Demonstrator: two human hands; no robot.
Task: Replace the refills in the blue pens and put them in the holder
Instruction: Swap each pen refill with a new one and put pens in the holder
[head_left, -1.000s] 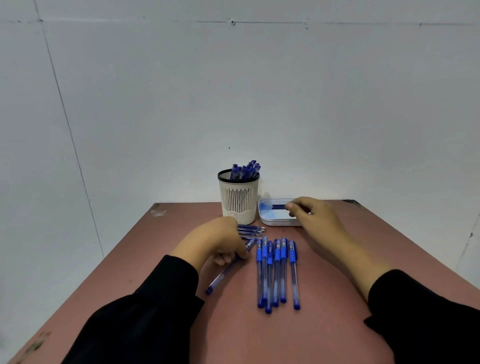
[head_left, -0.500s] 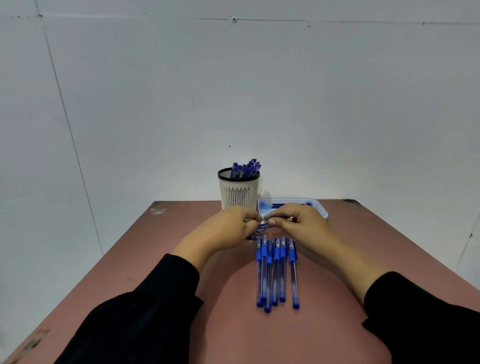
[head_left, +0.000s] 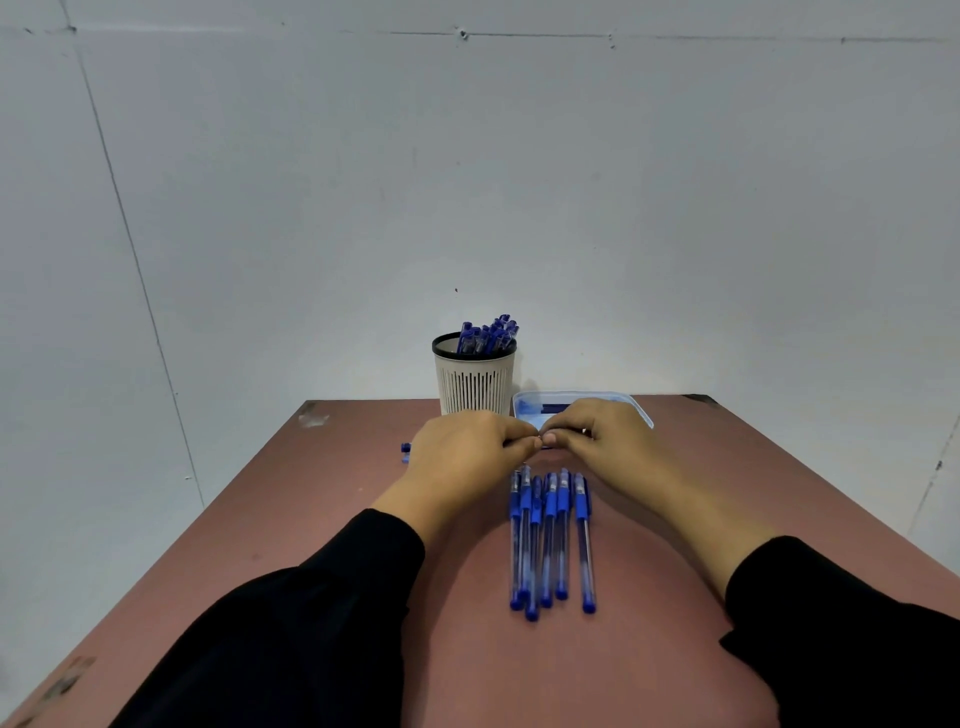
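Nearest the camera, two black sleeves (head_left: 291, 639) come in from the bottom corners, and between the forearms, just this side of the grip, a row of six blue pens (head_left: 550, 540) lies side by side on the reddish-brown table (head_left: 332, 519), caps toward the hands, tips toward the camera. Up at the grip itself: left hand (head_left: 462, 452) and right hand (head_left: 608, 441) meet fingertip to fingertip over the far ends of that row, both with fingers curled in. The right thumb and forefinger are pinching something small where the hands join, and the left fingers close on it from the other side; what it is, the hands hide almost wholly, so I cannot tell whether it is a pen body or a refill. Just off the left hand's outer edge, a small blue piece (head_left: 405, 450) pokes out on the table, too little of it showing to name. Beyond the grip and slightly to its left stands the white slotted pen holder (head_left: 474, 384) with a black rim, a cluster of blue pens (head_left: 491, 335) upright inside. Right beside it, directly behind the right hand, sits a shallow light blue tray (head_left: 530, 402), partly covered by the knuckles, with something dark blue lying in it. Past all that, a plain white wall (head_left: 467, 182).
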